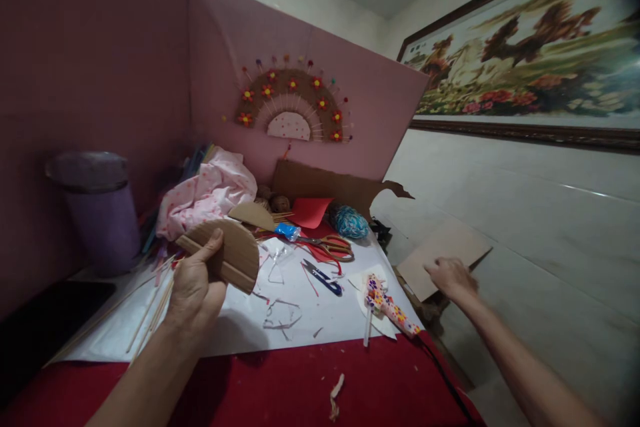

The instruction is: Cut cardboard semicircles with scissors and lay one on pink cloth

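My left hand (196, 288) is closed on a brown cardboard half-disc (231, 255), held above the white paper sheet (280, 327) on the red table (310, 387). My right hand (450, 277) reaches off the table's right side and rests on the edge of a flat cardboard sheet (445, 250) lying lower down; its fingers are curled, and I cannot make out whether they grip it. Between the hands lie small blue thread snips (324, 277), orange-handled scissors (333, 245) and a flower-patterned glue gun (387, 305).
A pink board (350, 80) backs the table, with a decorated fan-shaped craft (294, 107) on it. A purple lidded bin (100, 210) stands at the left. Pink cloth (210, 197), blue yarn (349, 221), red paper (309, 211) and thin wooden sticks (150, 317) crowd the table.
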`<state>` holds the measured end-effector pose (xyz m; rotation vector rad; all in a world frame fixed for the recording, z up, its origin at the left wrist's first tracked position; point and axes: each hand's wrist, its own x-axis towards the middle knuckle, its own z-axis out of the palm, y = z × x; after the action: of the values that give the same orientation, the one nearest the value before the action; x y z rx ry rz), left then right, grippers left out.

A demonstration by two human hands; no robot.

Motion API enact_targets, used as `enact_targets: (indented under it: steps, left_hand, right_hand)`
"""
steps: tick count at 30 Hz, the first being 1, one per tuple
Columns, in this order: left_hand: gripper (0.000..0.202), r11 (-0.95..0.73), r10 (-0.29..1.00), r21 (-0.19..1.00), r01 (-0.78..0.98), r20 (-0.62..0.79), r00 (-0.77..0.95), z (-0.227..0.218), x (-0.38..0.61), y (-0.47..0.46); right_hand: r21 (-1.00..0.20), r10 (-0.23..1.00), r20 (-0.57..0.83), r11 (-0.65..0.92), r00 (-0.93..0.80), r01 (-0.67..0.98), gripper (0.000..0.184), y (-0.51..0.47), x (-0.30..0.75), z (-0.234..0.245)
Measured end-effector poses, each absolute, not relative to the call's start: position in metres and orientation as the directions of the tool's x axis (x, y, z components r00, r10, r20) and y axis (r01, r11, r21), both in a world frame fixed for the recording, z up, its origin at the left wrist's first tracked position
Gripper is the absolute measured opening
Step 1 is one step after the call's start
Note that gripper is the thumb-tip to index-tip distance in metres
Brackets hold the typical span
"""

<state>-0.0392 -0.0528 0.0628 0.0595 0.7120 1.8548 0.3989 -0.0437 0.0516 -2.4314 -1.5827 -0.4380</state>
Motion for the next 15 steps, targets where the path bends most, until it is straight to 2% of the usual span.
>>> enact_targets:
  steps: [3, 5, 7, 10, 15]
  left_hand:
    - [0.020, -0.219, 0.880, 0.508, -0.833, -0.266, -0.394, 0.061, -0.038, -0.053]
    - [0.020, -0.216, 0.880, 0.513, -0.831, -0.265, -0.393, 0.061, -0.038, -0.053]
    - [0.020, -0.212, 0.877, 0.517, -0.829, -0.274, -0.395, 0.061, -0.037, -0.053]
    - [0.022, -0.208, 0.876, 0.511, -0.834, -0.282, -0.392, 0.061, -0.038, -0.053]
    - [0.021, -0.210, 0.876, 0.516, -0.830, -0.278, -0.394, 0.060, -0.039, -0.052]
  right_hand:
    - [0.000, 0.959, 0.279, -0.053, 0.051, 0.999, 0.029, -0.030, 0.352, 0.051]
    - [0.014, 0.958, 0.230, 0.174, -0.172, 0.985, 0.025, -0.025, 0.316, 0.048]
    - [0.036, 0.928, 0.173, 0.329, -0.330, 0.944, 0.020, -0.023, 0.283, 0.042]
    - [0.082, 0.891, 0.120, 0.431, -0.438, 0.899, 0.017, -0.022, 0.251, 0.029]
    - [0.144, 0.876, 0.086, 0.461, -0.475, 0.875, 0.014, -0.016, 0.239, 0.018]
